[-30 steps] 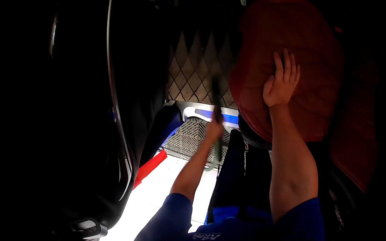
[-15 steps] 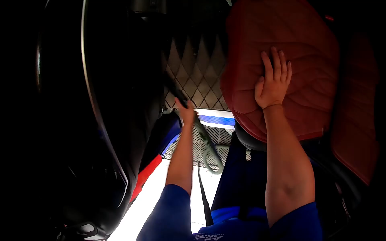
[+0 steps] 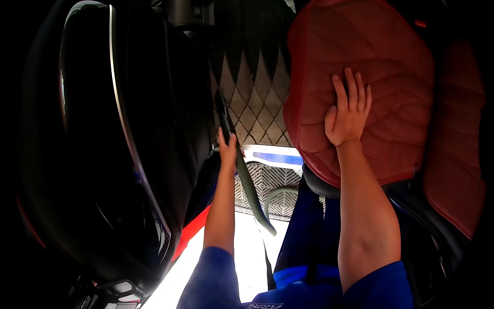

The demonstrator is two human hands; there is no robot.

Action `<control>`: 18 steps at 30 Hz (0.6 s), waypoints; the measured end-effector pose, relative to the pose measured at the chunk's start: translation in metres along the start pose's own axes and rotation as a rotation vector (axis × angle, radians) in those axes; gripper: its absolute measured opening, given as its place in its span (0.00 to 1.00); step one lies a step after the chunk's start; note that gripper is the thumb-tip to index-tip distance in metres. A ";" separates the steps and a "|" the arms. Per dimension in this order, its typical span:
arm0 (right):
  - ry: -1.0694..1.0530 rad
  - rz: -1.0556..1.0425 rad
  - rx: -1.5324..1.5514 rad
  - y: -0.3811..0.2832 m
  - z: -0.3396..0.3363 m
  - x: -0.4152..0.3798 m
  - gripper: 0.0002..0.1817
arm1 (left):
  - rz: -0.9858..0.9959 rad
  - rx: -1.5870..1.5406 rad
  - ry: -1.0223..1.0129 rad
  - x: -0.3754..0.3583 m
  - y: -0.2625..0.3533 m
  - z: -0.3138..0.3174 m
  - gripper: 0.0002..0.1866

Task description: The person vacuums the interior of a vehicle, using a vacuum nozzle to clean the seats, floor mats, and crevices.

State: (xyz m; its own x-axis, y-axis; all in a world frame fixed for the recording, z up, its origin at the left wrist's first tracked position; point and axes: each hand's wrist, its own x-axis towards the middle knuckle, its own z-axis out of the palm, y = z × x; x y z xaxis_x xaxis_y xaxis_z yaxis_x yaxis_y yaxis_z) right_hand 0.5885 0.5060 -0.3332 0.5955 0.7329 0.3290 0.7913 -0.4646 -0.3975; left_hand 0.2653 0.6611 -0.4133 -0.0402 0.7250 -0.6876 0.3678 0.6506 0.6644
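Note:
My left hand (image 3: 227, 148) is closed around a black vacuum cleaner nozzle (image 3: 223, 110), whose far end points forward over the diamond-stitched floor mat (image 3: 260, 110). From the hand a ridged grey-green hose (image 3: 248, 188) runs down and back, then loops beside my leg. My right hand (image 3: 350, 116) lies flat on the red quilted car seat (image 3: 391, 77), fingers stretched forward and slightly apart, with nothing held. The nozzle's tip is dark and hard to make out against the mat's left edge.
A black door or seat panel with a bright trim strip (image 3: 121, 98) fills the left side. The door sill (image 3: 272, 156) crosses below the mat, with patterned grating (image 3: 275, 177) outside it. The red seat backrest (image 3: 455, 144) stands at right.
My left hand has shifted a little left, and the nozzle has turned to point more straight forward. The hose has straightened somewhat. My right hand stays on the seat.

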 end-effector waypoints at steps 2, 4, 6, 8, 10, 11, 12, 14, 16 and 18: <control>0.021 -0.014 -0.013 0.005 0.001 0.000 0.32 | 0.055 0.086 0.081 0.009 -0.018 0.038 0.43; 0.008 -0.001 0.015 0.003 -0.001 0.000 0.32 | 0.108 0.158 0.012 -0.022 -0.053 0.076 0.45; 0.004 -0.003 0.024 0.003 -0.002 0.001 0.32 | 0.662 0.621 -0.052 -0.038 -0.153 0.079 0.46; 0.005 -0.001 0.029 0.003 -0.005 0.001 0.32 | -0.033 0.308 -0.338 -0.133 -0.067 0.086 0.44; -0.032 0.013 0.011 0.003 -0.004 0.002 0.32 | -0.227 0.074 -0.331 -0.141 -0.046 0.059 0.38; -0.031 0.015 0.014 0.003 -0.003 0.003 0.32 | -0.138 0.207 -0.243 -0.142 -0.018 0.055 0.38; -0.011 0.009 0.026 0.004 -0.002 0.002 0.32 | 0.144 0.255 -0.112 -0.118 -0.024 0.045 0.37; 0.003 0.005 0.035 0.003 -0.002 0.000 0.32 | 0.076 0.013 0.048 -0.071 0.003 0.034 0.38; -0.015 0.017 0.029 0.003 -0.003 0.002 0.32 | 0.065 -0.209 0.165 -0.001 -0.002 0.025 0.38; -0.006 0.012 0.032 0.003 -0.002 0.002 0.32 | 0.121 -0.091 0.215 0.039 -0.026 0.042 0.42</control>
State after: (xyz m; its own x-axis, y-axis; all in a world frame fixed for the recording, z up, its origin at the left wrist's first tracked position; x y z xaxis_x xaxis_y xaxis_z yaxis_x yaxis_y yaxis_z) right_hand 0.5920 0.5048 -0.3322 0.6039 0.7304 0.3191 0.7795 -0.4573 -0.4281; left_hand 0.2933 0.6631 -0.4699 -0.2016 0.8239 -0.5297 0.2968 0.5668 0.7685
